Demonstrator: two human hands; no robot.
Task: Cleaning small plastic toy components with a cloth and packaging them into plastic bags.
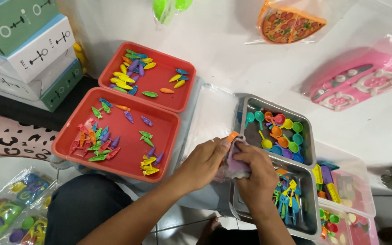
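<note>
Both your hands, left (203,164) and right (255,174), close their fingers on one small clear bag (237,161) of purple and orange pieces.

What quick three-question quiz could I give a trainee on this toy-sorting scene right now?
1. True or false: both hands hold a clear plastic bag with a purple toy piece.
2. Which container holds the small coloured plastic spoons: A) near red plastic tray, B) far metal tray, C) clear plastic bin?
3. How many red trays are there?

Key: 1 true; 2 B; 3 two.
</note>
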